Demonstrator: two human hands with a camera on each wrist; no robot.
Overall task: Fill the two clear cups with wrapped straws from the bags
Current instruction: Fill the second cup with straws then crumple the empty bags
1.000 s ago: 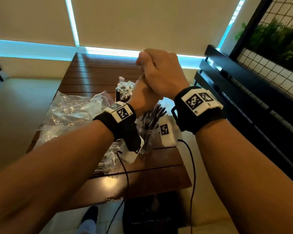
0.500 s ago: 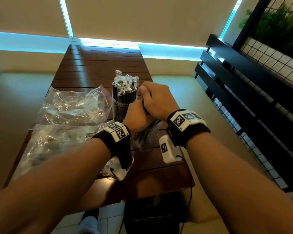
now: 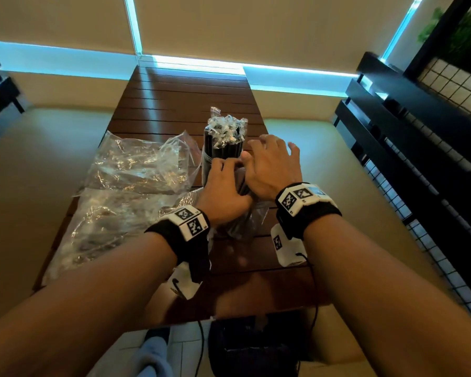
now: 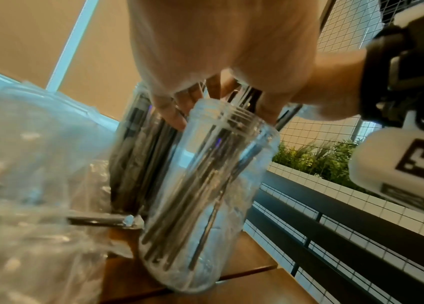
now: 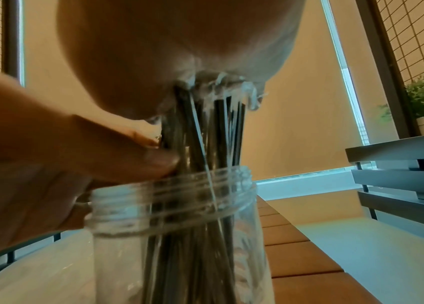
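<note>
The near clear cup (image 4: 205, 195) stands on the wooden table (image 3: 191, 104) with a bundle of wrapped black straws (image 5: 205, 133) upright in it. My left hand (image 3: 229, 170) holds that bundle just above the cup's rim (image 5: 174, 191), its fingers (image 5: 127, 152) curled against the straws. The palm of my right hand (image 3: 269, 151) presses flat on the straw tops with its fingers spread. Just beyond stands the far clear cup (image 3: 223, 151), packed with wrapped straws. In the head view my hands hide most of the near cup.
Crumpled clear plastic bags (image 3: 131, 172) cover the table's left half, touching the cups. One loose wrapped straw (image 4: 96, 219) lies by the near cup's base. A black slatted bench (image 3: 419, 159) runs along the right. A dark bag (image 3: 250, 346) sits on the floor below the near edge.
Both hands came down from above the table with the bundle, which now stands in the near cup. My right hand let go of its grip and lies flat on the tops.
</note>
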